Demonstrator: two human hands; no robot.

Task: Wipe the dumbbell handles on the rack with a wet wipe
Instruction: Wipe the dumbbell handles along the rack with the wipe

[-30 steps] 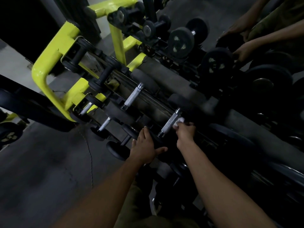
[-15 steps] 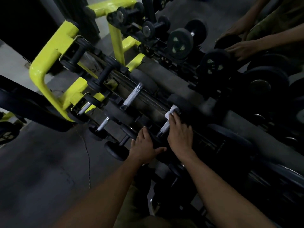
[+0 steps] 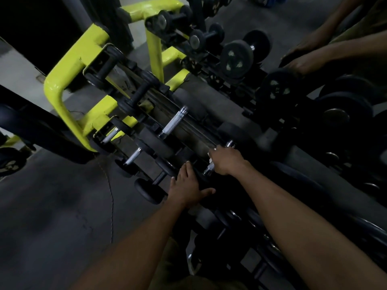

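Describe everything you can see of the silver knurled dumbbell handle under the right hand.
The silver knurled dumbbell handle is a metal bar lying slanted on the yellow-framed dumbbell rack. The right hand wraps round its middle, so only the two shiny ends show. A scrap of white wet wipe peeks out at the fingers. Its near black weight head sits under the left hand, which rests there.

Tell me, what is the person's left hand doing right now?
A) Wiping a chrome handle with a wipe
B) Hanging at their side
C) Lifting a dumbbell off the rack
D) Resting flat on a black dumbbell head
D: the left hand lies with fingers spread on the black dumbbell head, while the right hand grips the chrome handle with the white wipe.
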